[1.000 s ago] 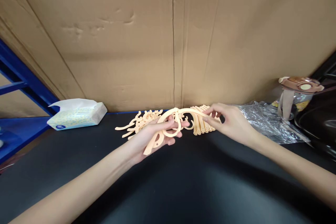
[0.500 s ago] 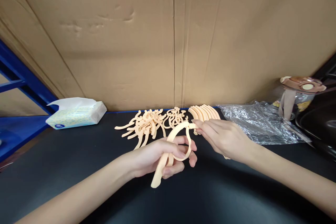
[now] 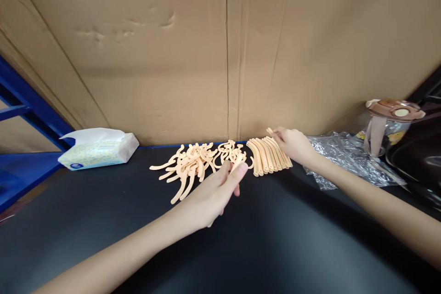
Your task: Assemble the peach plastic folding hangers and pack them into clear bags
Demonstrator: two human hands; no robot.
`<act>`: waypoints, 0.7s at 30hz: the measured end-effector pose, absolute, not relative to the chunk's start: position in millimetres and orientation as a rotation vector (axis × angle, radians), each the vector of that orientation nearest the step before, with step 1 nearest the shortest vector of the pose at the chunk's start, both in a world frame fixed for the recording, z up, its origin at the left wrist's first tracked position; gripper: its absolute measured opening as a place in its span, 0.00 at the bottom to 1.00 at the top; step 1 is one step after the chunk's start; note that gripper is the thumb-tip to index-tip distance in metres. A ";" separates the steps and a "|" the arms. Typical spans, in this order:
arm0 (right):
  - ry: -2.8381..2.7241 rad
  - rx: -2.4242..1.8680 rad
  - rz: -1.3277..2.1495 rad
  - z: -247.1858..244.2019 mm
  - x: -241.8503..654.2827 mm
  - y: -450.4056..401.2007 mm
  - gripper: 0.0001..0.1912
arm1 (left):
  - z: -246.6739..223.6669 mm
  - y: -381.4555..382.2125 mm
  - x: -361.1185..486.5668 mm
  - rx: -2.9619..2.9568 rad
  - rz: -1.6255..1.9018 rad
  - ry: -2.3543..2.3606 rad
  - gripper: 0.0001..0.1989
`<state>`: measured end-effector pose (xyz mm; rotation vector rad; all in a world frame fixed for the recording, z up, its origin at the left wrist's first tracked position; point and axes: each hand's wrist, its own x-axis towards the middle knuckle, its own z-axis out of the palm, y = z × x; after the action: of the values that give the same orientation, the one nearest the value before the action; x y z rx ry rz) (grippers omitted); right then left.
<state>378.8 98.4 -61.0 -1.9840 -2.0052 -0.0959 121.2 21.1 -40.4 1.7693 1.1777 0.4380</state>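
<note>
My left hand (image 3: 213, 190) is closed over the middle of the table, its thumb pressed along a beige plastic hanger arm (image 3: 237, 161). Most of that piece is hidden in the fist. Farther off to the right, my right hand (image 3: 292, 144) pinches the end of another beige hanger arm (image 3: 269, 131), at the far end of a neat row of curved hanger arms (image 3: 263, 158). Left of the row lies a small heap of hanger hooks (image 3: 227, 151). A loose pile of curved hanger arms (image 3: 188, 165) spreads beyond my left wrist.
The black table (image 3: 86, 220) ends at a cardboard wall (image 3: 155, 55). A tissue pack (image 3: 98, 149) lies at the left beside a blue metal frame (image 3: 37, 115). Crumpled clear plastic (image 3: 344, 161) and a brown-lidded bottle (image 3: 396, 115) are at the right.
My right hand has let go of the hanger held in both hands and moved right and away to the row. My left hand has turned and closed more tightly around its piece.
</note>
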 end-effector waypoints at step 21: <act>-1.798 -1.054 0.880 -25.6 329.9 57.0 0.14 | -21.1 55.7 138.5 1.531 0.849 1.062 0.15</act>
<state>329.9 57.0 -25.6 -1.0539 -1.7976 0.8799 138.5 55.7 -21.1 1.5309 1.0617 0.8491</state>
